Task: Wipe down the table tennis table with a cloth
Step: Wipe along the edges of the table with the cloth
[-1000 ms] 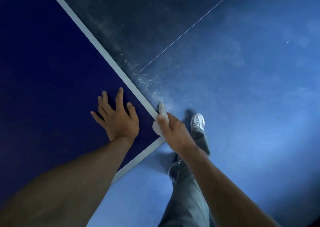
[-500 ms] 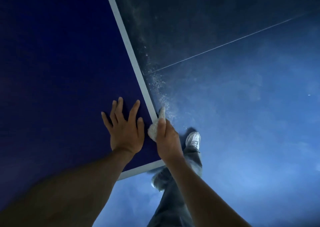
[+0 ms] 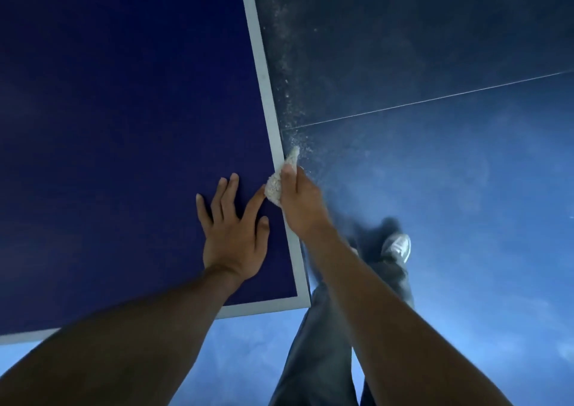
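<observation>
The dark blue table tennis table [image 3: 124, 126] fills the left of the view, with a white line [image 3: 261, 64] along its right edge and its near corner at the lower middle. My left hand [image 3: 233, 228] rests flat on the top with fingers spread, close to that edge. My right hand [image 3: 302, 200] grips a small pale fluffy cloth [image 3: 278, 182] and holds it against the white edge line, just right of my left index finger. Part of the cloth pokes up past my thumb.
Right of the table lies a blue floor [image 3: 466, 219] with a thin seam line and pale dust specks [image 3: 289, 101] scattered beside the table edge. My leg in dark trousers and a white shoe [image 3: 397, 245] stand on the floor below my right arm.
The view has swung so the table edge now runs more upright. Both hands have kept their places at the edge, the right one with the cloth sliding slightly along the white line.
</observation>
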